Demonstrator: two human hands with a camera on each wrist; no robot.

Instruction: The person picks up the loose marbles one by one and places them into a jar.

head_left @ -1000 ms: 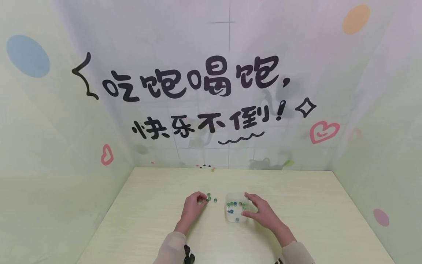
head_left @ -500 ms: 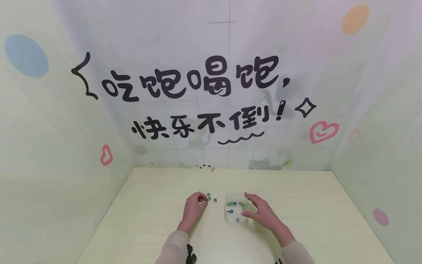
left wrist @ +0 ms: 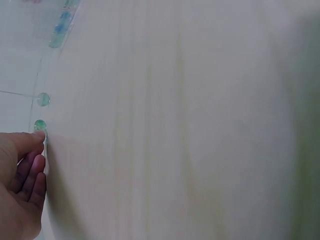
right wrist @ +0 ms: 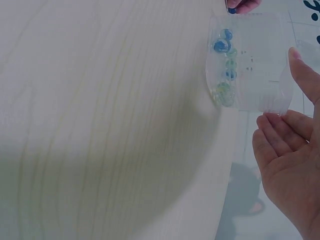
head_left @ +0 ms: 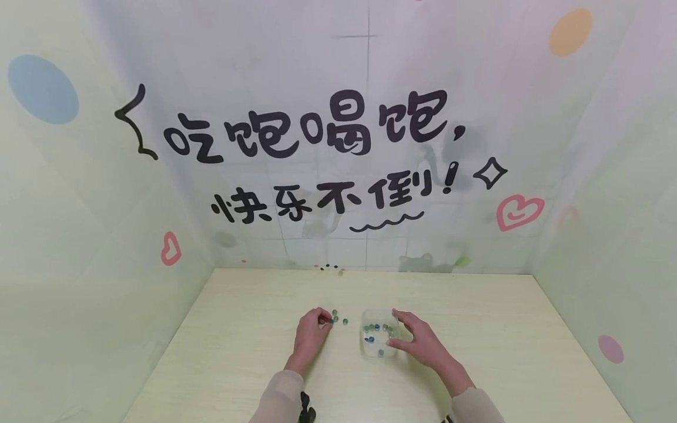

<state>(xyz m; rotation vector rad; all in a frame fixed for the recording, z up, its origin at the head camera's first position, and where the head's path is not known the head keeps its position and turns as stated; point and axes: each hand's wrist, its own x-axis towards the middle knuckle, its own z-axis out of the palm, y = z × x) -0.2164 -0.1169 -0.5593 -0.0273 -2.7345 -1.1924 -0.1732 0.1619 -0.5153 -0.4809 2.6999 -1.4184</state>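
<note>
My left hand (head_left: 311, 335) pinches a dark blue marble (head_left: 331, 321) between thumb and fingers, low over the table; this blue marble (right wrist: 231, 10) also shows at the fingertips in the right wrist view. Just beyond those fingertips lie a few green marbles (head_left: 345, 321), loose on the tabletop. To their right stands a clear plastic box (head_left: 365, 349) with several blue, green and yellowish marbles (right wrist: 223, 46) on its bottom. My right hand (head_left: 423, 341) holds this box by its right side, thumb at the near part of the rim and fingers round the far corner.
The pale wood-grain table (head_left: 238, 352) runs back to a printed curtain (head_left: 296, 59), with curtain walls at left and right. One small yellowish marble (head_left: 341, 272) lies at the table's far edge. A black object (head_left: 306, 408) sits at the left sleeve.
The left hand and forearm have shifted very slightly, and the blue marble now shows at its fingertips. The right hand and the box stay in place.
</note>
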